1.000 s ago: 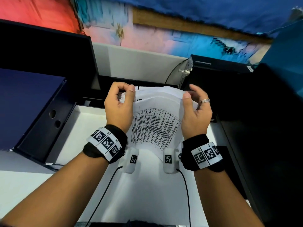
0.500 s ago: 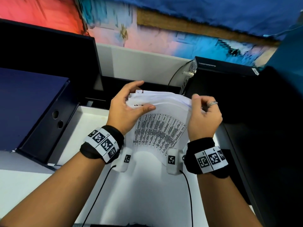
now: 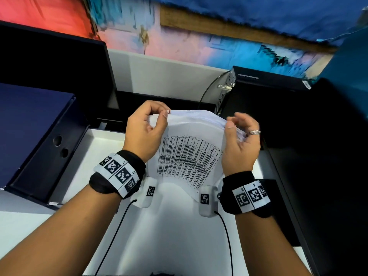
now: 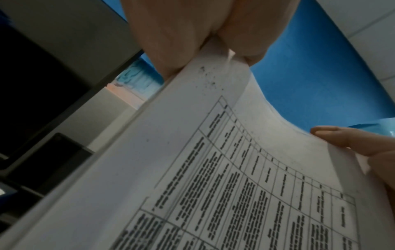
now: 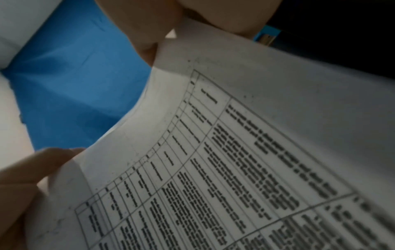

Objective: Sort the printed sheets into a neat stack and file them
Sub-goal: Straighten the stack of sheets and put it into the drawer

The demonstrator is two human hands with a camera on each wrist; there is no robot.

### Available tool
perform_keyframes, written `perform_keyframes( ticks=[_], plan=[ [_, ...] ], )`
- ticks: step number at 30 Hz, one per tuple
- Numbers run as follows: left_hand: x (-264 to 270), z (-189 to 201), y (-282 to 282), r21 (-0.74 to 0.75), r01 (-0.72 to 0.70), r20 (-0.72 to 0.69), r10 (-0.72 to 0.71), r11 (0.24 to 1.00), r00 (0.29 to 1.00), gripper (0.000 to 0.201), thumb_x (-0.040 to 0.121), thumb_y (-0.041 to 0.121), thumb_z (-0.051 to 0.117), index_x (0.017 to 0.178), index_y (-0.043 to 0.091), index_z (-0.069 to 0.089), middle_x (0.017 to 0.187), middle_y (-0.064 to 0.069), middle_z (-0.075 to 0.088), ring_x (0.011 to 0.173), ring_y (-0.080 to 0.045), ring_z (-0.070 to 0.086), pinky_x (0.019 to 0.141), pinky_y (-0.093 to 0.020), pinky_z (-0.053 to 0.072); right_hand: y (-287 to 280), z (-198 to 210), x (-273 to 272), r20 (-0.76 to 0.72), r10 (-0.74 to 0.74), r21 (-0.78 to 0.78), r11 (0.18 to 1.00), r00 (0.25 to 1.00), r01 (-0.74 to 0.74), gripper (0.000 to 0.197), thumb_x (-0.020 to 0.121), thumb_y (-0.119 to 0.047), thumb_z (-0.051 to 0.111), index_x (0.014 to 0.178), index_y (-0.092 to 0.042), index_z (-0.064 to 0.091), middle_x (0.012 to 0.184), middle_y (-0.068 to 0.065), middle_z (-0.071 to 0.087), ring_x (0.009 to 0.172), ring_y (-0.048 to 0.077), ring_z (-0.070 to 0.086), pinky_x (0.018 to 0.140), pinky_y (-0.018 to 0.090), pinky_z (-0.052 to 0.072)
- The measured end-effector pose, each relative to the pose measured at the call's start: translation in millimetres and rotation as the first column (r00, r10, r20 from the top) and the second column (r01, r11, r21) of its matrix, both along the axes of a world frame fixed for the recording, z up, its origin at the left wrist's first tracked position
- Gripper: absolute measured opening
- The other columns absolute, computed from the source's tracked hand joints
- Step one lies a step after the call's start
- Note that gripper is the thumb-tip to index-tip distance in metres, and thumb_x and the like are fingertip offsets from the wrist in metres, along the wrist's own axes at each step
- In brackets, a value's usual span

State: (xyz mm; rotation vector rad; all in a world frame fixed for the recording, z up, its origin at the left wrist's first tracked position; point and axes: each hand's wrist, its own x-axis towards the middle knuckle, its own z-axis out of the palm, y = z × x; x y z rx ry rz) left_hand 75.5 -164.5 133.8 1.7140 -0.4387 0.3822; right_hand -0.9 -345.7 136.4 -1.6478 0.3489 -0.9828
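A stack of printed sheets [image 3: 191, 156] stands upright on the white desk [image 3: 169, 236], bowed toward me, with a printed table on its front page. My left hand [image 3: 159, 114] pinches the stack's top left corner between thumb and fingers. My right hand [image 3: 235, 122] grips the top right edge, thumb in front and ringed fingers curled behind. The left wrist view shows the printed sheets [image 4: 213, 169] pinched at their corner by my left hand [image 4: 215, 45]. The right wrist view shows the printed sheets [image 5: 256, 152] pinched by my right hand [image 5: 171, 35]. The sheets' far sides are hidden.
A dark blue file box [image 3: 29, 126] with two round holes lies at the left. A black monitor [image 3: 51, 62] stands behind it. At the back right sits a black device [image 3: 266, 82] with a cable [image 3: 209, 90]. A dark surface [image 3: 318, 176] borders the desk on the right.
My left hand went from lying flat across the front page to pinching the top left corner. My right hand's fingers loosened and shifted on the right edge. The stack stays upright.
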Motion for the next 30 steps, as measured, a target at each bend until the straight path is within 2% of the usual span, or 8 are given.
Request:
perform_keyframes(
  ticks=[2, 5, 8, 13, 17, 20, 24, 30],
  plan=[
    [-3, -1, 0, -0.05, 0.059, -0.031, -0.061, 0.997, 0.998, 0.014, 0.09, 0.009, 0.068, 0.097, 0.016, 0.059, 0.097, 0.004, 0.065, 0.095, -0.005, 0.061, 0.089, -0.02, 0.045, -2, -4, 0, -0.038, 0.006, -0.075, 0.997, 0.999, -0.008, 0.012, 0.094, -0.004, 0.058, 0.101, -0.008, 0.067, 0.095, 0.0, 0.068, 0.09, 0.008, 0.065, 0.082, 0.027, 0.054],
    [-3, -5, 2, -0.042, 0.14, -0.106, -0.144, 0.989, 0.984, 0.067, 0.066, 0.02, 0.09, 0.121, 0.022, 0.05, 0.109, 0.0, 0.066, 0.107, -0.009, 0.06, 0.098, -0.024, 0.043, -5, -5, -2, -0.004, -0.012, 0.049, 0.999, 1.0, 0.012, 0.016, 0.093, 0.001, 0.053, 0.101, -0.009, 0.063, 0.093, -0.001, 0.068, 0.086, 0.002, 0.064, 0.079, 0.018, 0.049],
    [6, -18, 9, -0.084, 0.146, -0.242, -0.163, 0.986, 0.956, 0.095, 0.057, 0.019, 0.095, 0.135, 0.023, 0.041, 0.112, -0.006, 0.067, 0.108, -0.013, 0.064, 0.099, -0.028, 0.047, -7, -5, -6, 0.001, 0.098, 0.122, 0.988, 0.995, -0.098, 0.042, 0.085, -0.002, 0.072, 0.116, -0.017, 0.049, 0.101, 0.004, 0.067, 0.091, -0.001, 0.065, 0.083, 0.013, 0.048],
    [7, -20, 8, -0.213, 0.155, -0.402, -0.231, 0.965, 0.886, 0.045, 0.066, 0.009, 0.088, 0.108, 0.009, 0.07, 0.106, -0.011, 0.074, 0.101, -0.03, 0.07, 0.093, -0.054, 0.053, -11, -8, -2, -0.076, 0.141, 0.213, 0.969, 0.987, -0.122, 0.022, 0.075, -0.006, 0.082, 0.085, -0.013, 0.064, 0.075, -0.011, 0.071, 0.07, -0.002, 0.067, 0.065, 0.017, 0.053],
    [9, -16, 12, -0.233, 0.113, -0.361, -0.194, 0.966, 0.912, 0.053, 0.058, 0.02, 0.093, 0.1, 0.012, 0.063, 0.104, -0.015, 0.072, 0.097, -0.034, 0.07, 0.085, -0.057, 0.056, -18, -2, -7, -0.013, 0.164, 0.123, 0.979, 0.986, -0.161, 0.024, 0.078, 0.002, 0.077, 0.088, -0.015, 0.064, 0.076, -0.016, 0.071, 0.072, -0.003, 0.066, 0.066, 0.014, 0.052],
    [2, -26, 11, -0.208, 0.127, -0.39, -0.201, 0.97, 0.899, 0.058, 0.059, 0.022, 0.093, 0.104, 0.021, 0.056, 0.103, -0.004, 0.065, 0.093, -0.019, 0.064, 0.088, -0.052, 0.056, -12, -9, -10, -0.039, 0.171, 0.157, 0.974, 0.985, -0.163, 0.037, 0.076, 0.001, 0.079, 0.106, -0.011, 0.062, 0.09, -0.008, 0.068, 0.08, 0.0, 0.067, 0.07, 0.016, 0.053],
    [-1, -16, -1, -0.238, 0.114, -0.293, -0.184, 0.965, 0.938, 0.03, 0.082, 0.02, 0.077, 0.109, 0.016, 0.064, 0.099, 0.012, 0.065, 0.092, -0.007, 0.062, 0.085, -0.028, 0.051, -6, -11, -3, -0.038, 0.1, 0.17, 0.981, 0.994, -0.092, 0.016, 0.081, -0.005, 0.077, 0.095, -0.007, 0.07, 0.086, -0.003, 0.069, 0.076, 0.002, 0.067, 0.068, 0.016, 0.053],
    [14, -5, -2, -0.089, 0.034, -0.206, -0.051, 0.995, 0.977, 0.013, 0.092, 0.02, 0.063, 0.089, 0.01, 0.071, 0.087, 0.004, 0.069, 0.084, -0.007, 0.061, 0.083, -0.031, 0.05, -6, -9, -1, -0.046, 0.103, 0.166, 0.982, 0.994, -0.094, 0.015, 0.083, -0.006, 0.076, 0.093, -0.014, 0.068, 0.088, -0.002, 0.07, 0.078, 0.004, 0.069, 0.067, 0.017, 0.054]
  ],
)
